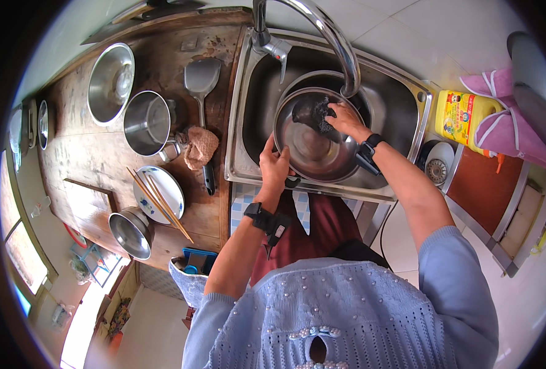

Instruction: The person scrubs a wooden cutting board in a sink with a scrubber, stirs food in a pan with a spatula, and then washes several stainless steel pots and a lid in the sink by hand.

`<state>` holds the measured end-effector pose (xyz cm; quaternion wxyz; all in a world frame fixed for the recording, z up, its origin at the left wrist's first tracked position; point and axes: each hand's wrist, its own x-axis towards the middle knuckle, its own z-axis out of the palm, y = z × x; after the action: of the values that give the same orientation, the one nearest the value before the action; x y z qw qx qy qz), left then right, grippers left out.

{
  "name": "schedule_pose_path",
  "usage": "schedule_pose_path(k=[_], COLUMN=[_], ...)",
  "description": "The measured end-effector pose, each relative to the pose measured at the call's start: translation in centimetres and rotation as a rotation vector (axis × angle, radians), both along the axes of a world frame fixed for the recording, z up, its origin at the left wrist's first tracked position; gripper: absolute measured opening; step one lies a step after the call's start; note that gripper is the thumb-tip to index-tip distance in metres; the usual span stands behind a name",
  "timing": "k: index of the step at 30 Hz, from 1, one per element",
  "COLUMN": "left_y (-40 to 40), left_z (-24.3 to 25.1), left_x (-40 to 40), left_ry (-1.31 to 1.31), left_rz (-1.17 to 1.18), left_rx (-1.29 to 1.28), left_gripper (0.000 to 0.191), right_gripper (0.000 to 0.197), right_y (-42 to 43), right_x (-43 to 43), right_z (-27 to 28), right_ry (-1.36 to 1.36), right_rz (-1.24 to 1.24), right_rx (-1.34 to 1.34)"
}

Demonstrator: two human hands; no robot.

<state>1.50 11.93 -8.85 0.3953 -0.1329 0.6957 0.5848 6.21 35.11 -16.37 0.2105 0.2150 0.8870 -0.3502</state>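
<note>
A round stainless-steel basin (309, 161) is in the sink (398, 138), partly over a darker round vessel (300, 82) whose far rim shows behind it. My left hand (274, 161) grips the basin's near left rim, thumb on the inside. In my right hand (345, 121) is a dark wire scourer (321, 113), pressed against the basin's inner right wall. A dark patch, perhaps a reflection, lies beside the scourer. Under the near rim a black handle (292, 182) pokes out; which vessel it belongs to I cannot tell. The chrome faucet (342, 41) arches over the basin's far side.
Left of the sink, the wooden counter (70, 157) holds a spatula (202, 76), a cloth (201, 147), a steel mug (147, 123), a large steel bowl (111, 85), chopsticks (157, 198) on a plate (173, 193) and stacked bowls (130, 233). A yellow jug (462, 117) stands at right.
</note>
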Motion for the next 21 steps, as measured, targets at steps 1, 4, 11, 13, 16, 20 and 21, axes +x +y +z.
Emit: schedule_pose_path(k=[1,4,11,13,16,20,21], left_y=[-0.2,0.4,2.5,2.7,2.7,2.1,2.5], left_z=[-0.1,-0.6,-1.5,-1.4,-1.4,-1.7,-1.4], left_x=[0.1,0.4,0.3,0.3,-0.1,0.0,0.0], left_ry=[0.002,-0.001,0.014,0.047,0.164,0.201,0.197], left_rz=[-0.004,0.009,-0.074,-0.088,-0.16,-0.181,-0.183], left_rx=[-0.009,-0.059,-0.169,-0.175,-0.25,-0.273,-0.27], left_gripper=[0.053,0.051,0.047,0.045,0.043,0.044,0.044], right_gripper=[0.045,0.049,0.045,0.035,0.031,0.029,0.029], right_y=[-0.6,-2.3,-4.0,-6.0,-9.5,-9.0,-7.9], right_x=[0.2,0.6,-2.4,-3.6,-2.9,-0.4,-0.5], right_z=[-0.5,-3.0,-5.9,-5.1,-2.8,-2.9,-3.4], right_ry=[-0.051,-0.133,-0.14,0.07,0.097,0.252,0.401], right_rz=[-0.034,-0.174,-0.428,-0.414,-0.084,0.287,0.474], right_rx=[0.005,0.02,-0.009,-0.09,-0.48,-0.474,-0.327])
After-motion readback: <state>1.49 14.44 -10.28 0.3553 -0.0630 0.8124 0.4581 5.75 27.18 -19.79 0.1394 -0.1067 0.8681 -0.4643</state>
